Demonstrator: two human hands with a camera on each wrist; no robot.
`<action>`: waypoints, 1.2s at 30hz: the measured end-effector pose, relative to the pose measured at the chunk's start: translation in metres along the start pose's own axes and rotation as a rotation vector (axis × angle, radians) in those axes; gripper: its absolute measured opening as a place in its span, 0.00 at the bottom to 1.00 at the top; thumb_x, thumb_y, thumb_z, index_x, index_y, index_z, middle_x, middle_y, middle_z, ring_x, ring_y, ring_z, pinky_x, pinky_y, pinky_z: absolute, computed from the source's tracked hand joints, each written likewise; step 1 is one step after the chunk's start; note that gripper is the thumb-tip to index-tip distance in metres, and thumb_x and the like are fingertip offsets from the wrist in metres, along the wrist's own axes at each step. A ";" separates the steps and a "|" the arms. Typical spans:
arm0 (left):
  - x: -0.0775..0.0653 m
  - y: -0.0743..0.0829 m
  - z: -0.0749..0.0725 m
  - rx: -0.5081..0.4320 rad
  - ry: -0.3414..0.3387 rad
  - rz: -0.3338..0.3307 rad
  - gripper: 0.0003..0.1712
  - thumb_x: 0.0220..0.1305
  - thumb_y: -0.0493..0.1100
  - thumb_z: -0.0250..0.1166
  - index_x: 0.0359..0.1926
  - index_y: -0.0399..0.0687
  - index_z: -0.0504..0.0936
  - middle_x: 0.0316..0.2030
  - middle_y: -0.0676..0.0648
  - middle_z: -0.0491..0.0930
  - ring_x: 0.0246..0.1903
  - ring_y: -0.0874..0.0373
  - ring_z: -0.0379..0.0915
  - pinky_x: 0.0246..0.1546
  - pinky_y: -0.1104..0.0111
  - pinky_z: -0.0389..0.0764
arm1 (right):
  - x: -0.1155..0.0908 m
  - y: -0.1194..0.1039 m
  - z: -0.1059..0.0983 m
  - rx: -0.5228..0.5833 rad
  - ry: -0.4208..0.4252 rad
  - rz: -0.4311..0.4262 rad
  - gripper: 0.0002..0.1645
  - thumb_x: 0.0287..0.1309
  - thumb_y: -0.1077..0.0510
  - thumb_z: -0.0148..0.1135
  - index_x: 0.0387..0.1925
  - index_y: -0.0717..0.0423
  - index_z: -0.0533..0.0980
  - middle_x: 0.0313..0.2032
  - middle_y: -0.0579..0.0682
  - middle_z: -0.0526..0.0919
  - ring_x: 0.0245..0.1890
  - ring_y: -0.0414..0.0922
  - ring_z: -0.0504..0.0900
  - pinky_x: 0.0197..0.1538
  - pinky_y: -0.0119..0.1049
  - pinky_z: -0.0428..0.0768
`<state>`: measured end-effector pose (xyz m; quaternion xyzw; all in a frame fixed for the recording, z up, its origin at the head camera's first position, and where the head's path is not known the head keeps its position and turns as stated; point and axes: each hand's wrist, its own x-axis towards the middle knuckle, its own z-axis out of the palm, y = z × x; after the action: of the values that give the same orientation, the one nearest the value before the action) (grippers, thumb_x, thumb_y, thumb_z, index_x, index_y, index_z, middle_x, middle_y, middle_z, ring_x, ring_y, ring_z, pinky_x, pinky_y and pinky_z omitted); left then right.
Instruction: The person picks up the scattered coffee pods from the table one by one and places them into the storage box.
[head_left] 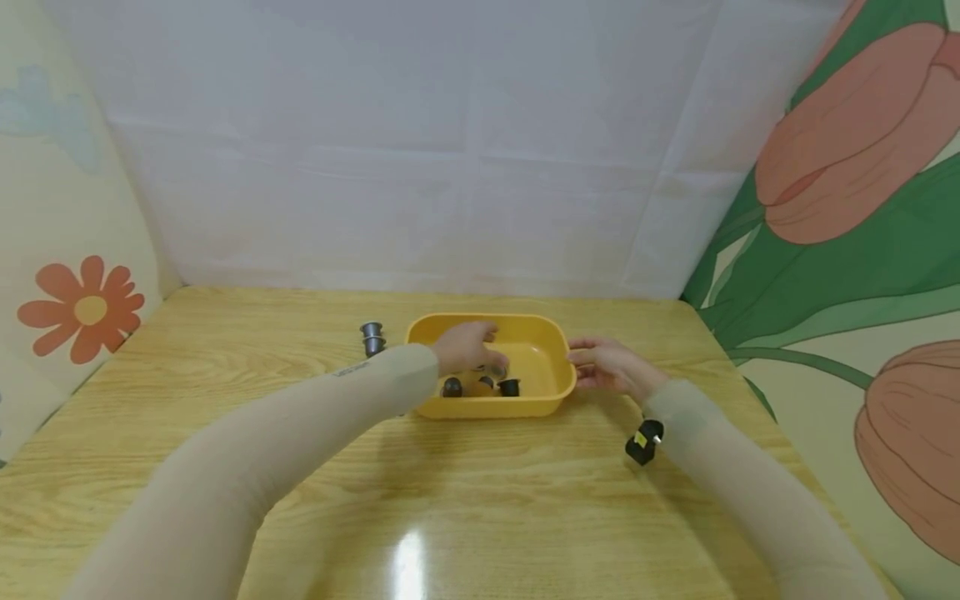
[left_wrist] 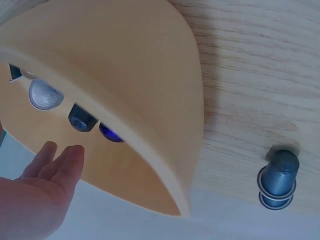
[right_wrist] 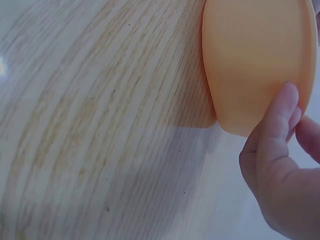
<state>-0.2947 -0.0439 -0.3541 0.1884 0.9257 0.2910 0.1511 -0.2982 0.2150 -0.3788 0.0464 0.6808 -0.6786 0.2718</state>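
My left hand (head_left: 467, 348) reaches over a yellow plastic tub (head_left: 551, 367), with its fingers apart and nothing between them. Several coffee capsules lie loose in the tub: a black capsule (head_left: 509, 387), a dark one (head_left: 452, 387), and, in the left wrist view, a silver-lidded one (left_wrist: 46, 95) and a blue one (left_wrist: 111, 133). At the tub's right end, my right hand (head_left: 609, 367) touches the outer wall near the rim. In the right wrist view its extended fingers (right_wrist: 280, 115) lie against that wall, with the thumb close to the rim.
Left of the tub, dark capsules (head_left: 372, 337) nested in one another stand on the wooden table (head_left: 480, 500). A white cloth backdrop (head_left: 420, 167) hangs behind the table. Flower-patterned panels (head_left: 847, 325) flank both sides. A small black device (head_left: 643, 442) hangs at my right wrist.
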 end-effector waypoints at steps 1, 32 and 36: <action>-0.001 0.000 -0.001 -0.006 0.001 0.004 0.41 0.67 0.51 0.64 0.72 0.37 0.60 0.66 0.39 0.68 0.64 0.45 0.64 0.64 0.55 0.66 | 0.000 0.000 0.000 0.000 0.001 0.000 0.26 0.70 0.68 0.46 0.66 0.70 0.56 0.29 0.50 0.78 0.27 0.41 0.79 0.30 0.33 0.82; -0.044 -0.006 -0.011 -0.258 0.090 0.056 0.33 0.69 0.47 0.63 0.68 0.35 0.66 0.64 0.38 0.70 0.65 0.45 0.64 0.62 0.54 0.69 | -0.001 0.000 0.001 -0.008 0.001 -0.001 0.26 0.70 0.68 0.47 0.66 0.71 0.56 0.30 0.50 0.76 0.27 0.41 0.78 0.30 0.32 0.82; -0.049 -0.012 -0.014 -0.289 0.108 0.068 0.33 0.69 0.47 0.62 0.68 0.34 0.65 0.64 0.37 0.70 0.64 0.43 0.64 0.61 0.54 0.70 | -0.001 0.000 0.001 -0.010 -0.012 -0.007 0.25 0.70 0.68 0.46 0.65 0.70 0.57 0.30 0.49 0.76 0.28 0.41 0.78 0.31 0.32 0.82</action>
<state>-0.2598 -0.0812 -0.3419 0.1799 0.8740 0.4359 0.1168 -0.2976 0.2146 -0.3784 0.0386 0.6826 -0.6764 0.2739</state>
